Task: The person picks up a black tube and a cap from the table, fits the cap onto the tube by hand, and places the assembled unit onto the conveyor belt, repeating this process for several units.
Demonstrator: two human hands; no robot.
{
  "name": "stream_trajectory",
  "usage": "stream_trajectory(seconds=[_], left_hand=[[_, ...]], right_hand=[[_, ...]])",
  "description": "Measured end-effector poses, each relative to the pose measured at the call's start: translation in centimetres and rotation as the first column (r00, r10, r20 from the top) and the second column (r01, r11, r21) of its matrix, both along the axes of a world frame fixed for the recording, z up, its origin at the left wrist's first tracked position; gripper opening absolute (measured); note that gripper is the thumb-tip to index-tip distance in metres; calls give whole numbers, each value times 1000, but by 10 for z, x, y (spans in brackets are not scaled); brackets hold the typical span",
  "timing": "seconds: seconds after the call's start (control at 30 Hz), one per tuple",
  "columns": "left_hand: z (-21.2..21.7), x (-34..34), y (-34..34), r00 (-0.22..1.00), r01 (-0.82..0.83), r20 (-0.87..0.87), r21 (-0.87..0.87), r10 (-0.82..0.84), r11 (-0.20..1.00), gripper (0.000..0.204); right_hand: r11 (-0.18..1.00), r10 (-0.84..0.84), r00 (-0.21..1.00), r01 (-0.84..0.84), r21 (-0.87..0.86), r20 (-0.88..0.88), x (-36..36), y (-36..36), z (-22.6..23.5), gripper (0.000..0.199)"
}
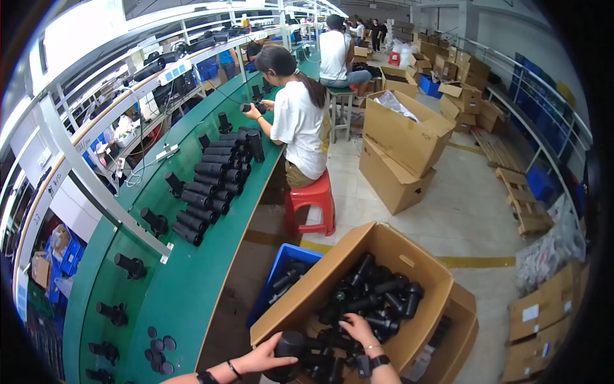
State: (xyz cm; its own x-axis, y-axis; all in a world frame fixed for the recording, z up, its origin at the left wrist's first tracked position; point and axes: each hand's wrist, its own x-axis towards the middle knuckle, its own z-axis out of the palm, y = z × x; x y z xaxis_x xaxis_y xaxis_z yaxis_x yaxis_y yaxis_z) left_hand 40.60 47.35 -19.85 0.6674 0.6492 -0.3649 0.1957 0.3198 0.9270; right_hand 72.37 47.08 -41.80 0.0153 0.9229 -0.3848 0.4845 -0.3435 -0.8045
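Observation:
At the lower edge, my left hand [267,356] is closed around a black flashlight [291,344] with a wide round head, held at the near side of an open cardboard box [427,261]. My right hand [359,329] reaches down into that box. Its fingers curl onto one of the black flashlight bodies, and the fingertips are partly hidden. Many similar black flashlights [374,291] lie loose and jumbled inside. A dark watch band shows on each wrist.
Left of me runs a long green workbench [192,301] with rows of black flashlights [203,185] and several dark round discs [160,351]. A blue bin [281,259] stands beside the box. Ahead, a person [300,121] sits on a red stool [311,203]; tall cartons [400,153] stand right.

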Motion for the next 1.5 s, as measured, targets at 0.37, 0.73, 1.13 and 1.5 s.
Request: stream_trajectory(seconds=[0.37, 0.73, 1.13, 1.5], left_hand=[[-1, -40, 6, 970, -171, -194, -121, 145, 978, 71], [22, -75, -6, 985, -138, -120, -80, 128, 987, 72], [42, -220, -73, 852, -517, 114, 29, 511, 855, 67], [75, -403, -232, 436, -890, 380, 50, 816, 453, 56]], right_hand=[[964, -15, 624, 218, -155, 781, 19, -30, -176, 50], [995, -51, 786, 91, -34, 616, 15, -61, -57, 64], [780, -424, 869, 494, 385, -255, -54, -101, 203, 57], [942, 224, 638, 53, 331, -737, -340, -95, 297, 60]])
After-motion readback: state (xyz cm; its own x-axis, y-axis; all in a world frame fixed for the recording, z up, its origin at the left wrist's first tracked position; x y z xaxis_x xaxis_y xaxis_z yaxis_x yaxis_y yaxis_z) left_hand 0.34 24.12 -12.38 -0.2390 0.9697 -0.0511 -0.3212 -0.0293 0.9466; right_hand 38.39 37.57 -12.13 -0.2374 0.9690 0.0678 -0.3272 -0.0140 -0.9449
